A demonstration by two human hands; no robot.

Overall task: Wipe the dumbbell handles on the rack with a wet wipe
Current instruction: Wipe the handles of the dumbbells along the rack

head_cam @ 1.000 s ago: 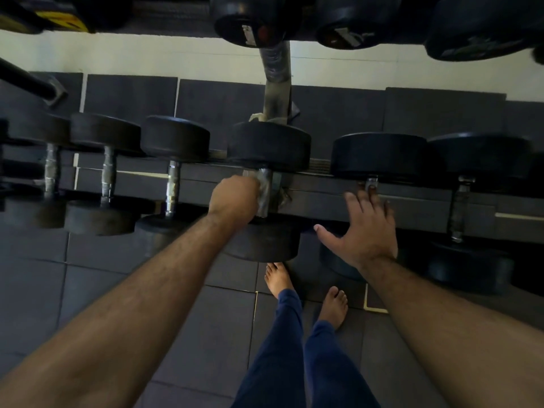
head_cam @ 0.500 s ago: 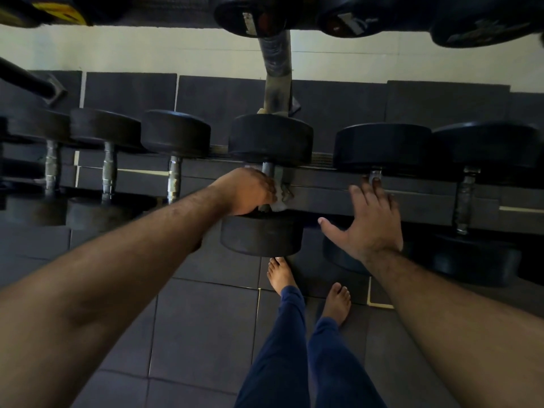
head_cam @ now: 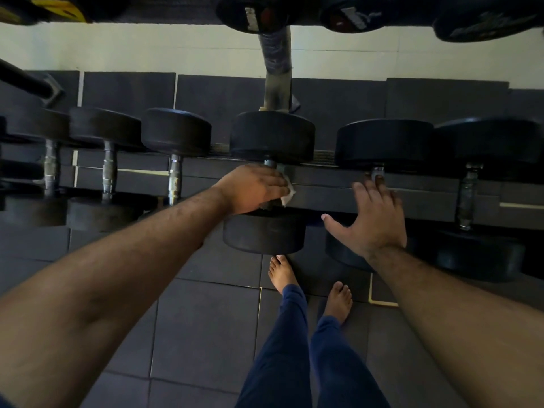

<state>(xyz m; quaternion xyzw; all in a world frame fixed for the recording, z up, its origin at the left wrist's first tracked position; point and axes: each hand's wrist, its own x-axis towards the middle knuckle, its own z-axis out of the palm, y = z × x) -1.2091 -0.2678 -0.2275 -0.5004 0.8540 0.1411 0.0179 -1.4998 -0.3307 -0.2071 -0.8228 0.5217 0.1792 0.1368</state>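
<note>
Head view: left hand wiping centre dumbbell handle, right hand flat on rack

Head view, looking down at the rack; landmark = centre dumbbell, the one directly below the upright post.

- Left hand: grip is clenched round the handle of the centre dumbbell, between its two black heads. Handle almost fully covered; only a short stub shows just above the knuckles.
- Wet wipe: white, bunched under the left hand's fingers against the handle; one corner pokes out on the right side of the hand.
- Right hand: grip released, fingers straight and spread, thumb out toward the centre dumbbell. Palm lies over the rack rail, fingertips at the handle of the next dumbbell to the right of centre. Cannot tell whether fingertips actually touch that handle.
- One more dumbbell further right of centre, chrome handle bare.
- Three smaller dumbbells left of centre, bare chrome handles, all lying front to back across the rack like the centre one.
- Upper tier heads hang over the top edge, above centre; labels blurred.
- Person's bare feet on the dark floor tiles, just in front of the centre dumbbell's near head; blue trousers.
</note>
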